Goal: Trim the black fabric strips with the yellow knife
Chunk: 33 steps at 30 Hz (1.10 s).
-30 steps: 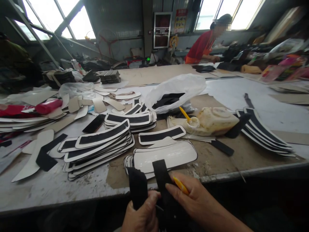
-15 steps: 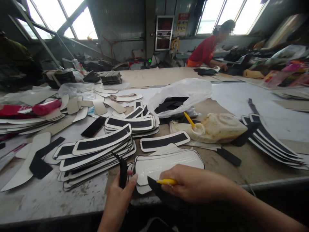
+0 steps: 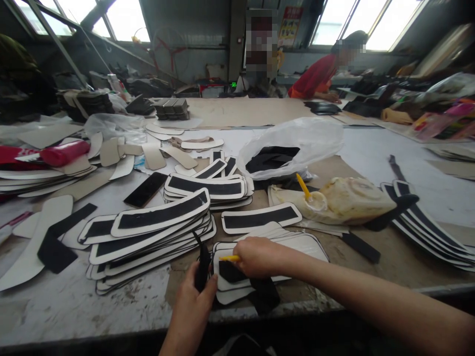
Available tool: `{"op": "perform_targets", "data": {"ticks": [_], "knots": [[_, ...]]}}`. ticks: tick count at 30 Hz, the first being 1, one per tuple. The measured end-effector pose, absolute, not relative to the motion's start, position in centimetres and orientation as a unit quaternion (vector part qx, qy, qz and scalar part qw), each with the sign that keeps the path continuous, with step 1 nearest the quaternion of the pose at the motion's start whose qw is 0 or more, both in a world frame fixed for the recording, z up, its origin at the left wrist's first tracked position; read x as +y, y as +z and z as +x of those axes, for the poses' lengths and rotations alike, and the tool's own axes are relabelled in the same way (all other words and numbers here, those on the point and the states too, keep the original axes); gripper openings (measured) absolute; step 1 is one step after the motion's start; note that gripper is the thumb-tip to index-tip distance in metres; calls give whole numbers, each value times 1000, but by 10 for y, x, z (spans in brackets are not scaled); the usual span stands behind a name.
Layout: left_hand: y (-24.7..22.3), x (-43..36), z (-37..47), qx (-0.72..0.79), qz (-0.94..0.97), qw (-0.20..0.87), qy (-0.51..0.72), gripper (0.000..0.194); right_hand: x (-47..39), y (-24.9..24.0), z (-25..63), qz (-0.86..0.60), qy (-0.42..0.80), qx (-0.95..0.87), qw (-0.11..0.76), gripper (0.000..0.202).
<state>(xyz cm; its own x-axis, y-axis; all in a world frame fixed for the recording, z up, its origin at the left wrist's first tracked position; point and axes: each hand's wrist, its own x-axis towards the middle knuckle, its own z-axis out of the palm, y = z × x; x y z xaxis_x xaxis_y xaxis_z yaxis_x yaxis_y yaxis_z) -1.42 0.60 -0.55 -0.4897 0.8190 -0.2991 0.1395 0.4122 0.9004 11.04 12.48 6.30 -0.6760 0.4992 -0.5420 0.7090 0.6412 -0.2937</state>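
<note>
Right hand [image 3: 260, 257], fingers closed on a yellow tool [image 3: 229, 258], presses a black strip [image 3: 237, 274] onto the glossy white piece [image 3: 308, 244] at the worktop [image 3: 74, 306] edge; left hand [image 3: 193, 306] pinches spare black strips [image 3: 203, 262]. Risk: the overhanging strip end may skew or sag, bonding crooked.

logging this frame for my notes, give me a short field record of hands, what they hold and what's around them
left hand: grips black strips upright at the table edge
right hand: holds a yellow tool, presses a black piece onto the white panel stack
nearby: stack of black-and-white panels, glue jug, plastic bag
other person: red top, far table end
</note>
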Motion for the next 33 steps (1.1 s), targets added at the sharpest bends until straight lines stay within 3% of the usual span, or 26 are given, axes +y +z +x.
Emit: {"op": "perform_targets", "data": {"ticks": [8, 14, 21, 26, 33], "knots": [[-10, -3, -10, 743, 255, 438, 437, 46, 124, 63, 105, 367, -229, 871, 233, 33], [-3, -4, -8, 744, 270, 420, 444, 42, 129, 68, 103, 345, -241, 875, 240, 30], [-9, -4, -13, 718, 285, 452, 447, 39, 140, 88, 108, 219, -400, 857, 240, 30], [-12, -4, -13, 729, 288, 437, 442, 40, 136, 71, 103, 320, -266, 878, 236, 30], [-9, -7, -10, 746, 270, 420, 441, 43, 130, 61, 102, 345, -220, 883, 227, 31]]}}
